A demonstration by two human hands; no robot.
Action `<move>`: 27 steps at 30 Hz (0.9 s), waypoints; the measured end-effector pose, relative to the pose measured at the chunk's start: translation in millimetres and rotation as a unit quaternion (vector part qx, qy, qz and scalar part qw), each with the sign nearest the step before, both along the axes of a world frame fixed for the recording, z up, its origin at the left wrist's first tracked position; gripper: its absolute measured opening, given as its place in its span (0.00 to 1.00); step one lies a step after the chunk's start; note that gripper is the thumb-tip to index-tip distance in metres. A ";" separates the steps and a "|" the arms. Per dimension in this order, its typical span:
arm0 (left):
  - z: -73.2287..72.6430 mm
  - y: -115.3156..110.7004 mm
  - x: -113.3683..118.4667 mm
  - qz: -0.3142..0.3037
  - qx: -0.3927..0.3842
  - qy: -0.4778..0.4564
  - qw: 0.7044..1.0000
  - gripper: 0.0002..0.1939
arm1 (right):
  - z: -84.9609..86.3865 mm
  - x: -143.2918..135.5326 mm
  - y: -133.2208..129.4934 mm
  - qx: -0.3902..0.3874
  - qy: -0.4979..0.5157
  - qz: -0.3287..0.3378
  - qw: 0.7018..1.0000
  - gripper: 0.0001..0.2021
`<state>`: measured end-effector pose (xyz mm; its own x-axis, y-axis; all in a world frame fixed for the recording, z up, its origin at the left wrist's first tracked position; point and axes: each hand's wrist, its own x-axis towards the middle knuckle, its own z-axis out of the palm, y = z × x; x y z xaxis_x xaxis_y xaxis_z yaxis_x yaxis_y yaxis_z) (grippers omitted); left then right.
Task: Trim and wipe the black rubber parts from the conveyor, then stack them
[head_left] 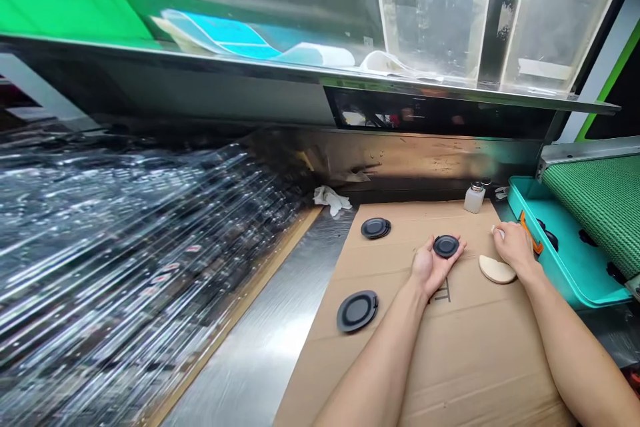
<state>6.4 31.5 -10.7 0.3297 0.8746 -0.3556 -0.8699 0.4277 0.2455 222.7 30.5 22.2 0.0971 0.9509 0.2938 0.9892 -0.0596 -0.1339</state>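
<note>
My left hand point(429, 265) is palm up above the cardboard, fingers curled round a small round black lid-like part point(445, 246). My right hand point(514, 244) is closed in a pinch, close to the teal bin's edge. A bit of white shows at its fingertips, too small to name. Just below that hand lies a cream-coloured half-round pad point(497, 270). On the left part of the cardboard rest more round black parts: one group point(375, 228) farther back, overlapping, and a larger one point(357, 311) nearer me.
The cardboard sheet point(480, 360) covers the metal table point(260, 353). A small bottle point(474, 198) stands at its back edge. The teal bin point(565, 273), holding black parts, sits right, beside a green conveyor belt point(600, 200). Clear plastic trays point(125, 267) are stacked left; white crumpled tissue point(332, 200) lies behind.
</note>
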 end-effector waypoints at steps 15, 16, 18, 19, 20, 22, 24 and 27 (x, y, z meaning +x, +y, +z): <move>6.8 -5.9 -14.0 -0.043 0.060 -0.006 0.997 0.20 | 4.9 -9.2 -7.8 -0.066 -0.021 0.025 0.997 0.15; 7.3 -6.6 -14.2 -0.045 0.070 -0.001 0.997 0.20 | 5.9 -10.6 -8.2 -0.053 -0.016 0.030 0.998 0.15; 9.8 -8.3 -14.6 -0.047 0.083 0.003 0.995 0.19 | 7.4 -13.6 -8.8 -0.032 -0.013 0.038 0.999 0.15; 11.5 -9.5 -14.9 -0.047 0.089 0.002 0.995 0.20 | 7.6 -14.8 -9.0 -0.026 -0.014 0.039 0.999 0.15; 13.5 -10.7 -15.2 -0.048 0.095 -0.001 0.994 0.20 | 7.6 -15.6 -9.1 -0.023 -0.014 0.039 0.999 0.15; 17.7 -13.3 -15.8 -0.051 0.108 -0.012 0.993 0.21 | 6.3 -15.8 -8.6 -0.027 -0.009 0.034 0.999 0.15; 21.7 -16.0 -16.6 -0.056 0.120 -0.023 0.991 0.22 | 4.1 -14.7 -7.5 -0.036 -0.003 0.028 0.999 0.15; 27.0 -19.3 -17.9 -0.057 0.125 -0.029 0.990 0.23 | 0.7 -12.7 -5.3 -0.044 0.002 0.023 0.999 0.16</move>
<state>-11.5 12.2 16.3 0.4458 0.8885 -0.1092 -0.8350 0.4567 0.3069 210.0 25.2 22.9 0.0541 0.9766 0.2083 0.9905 -0.0261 -0.1349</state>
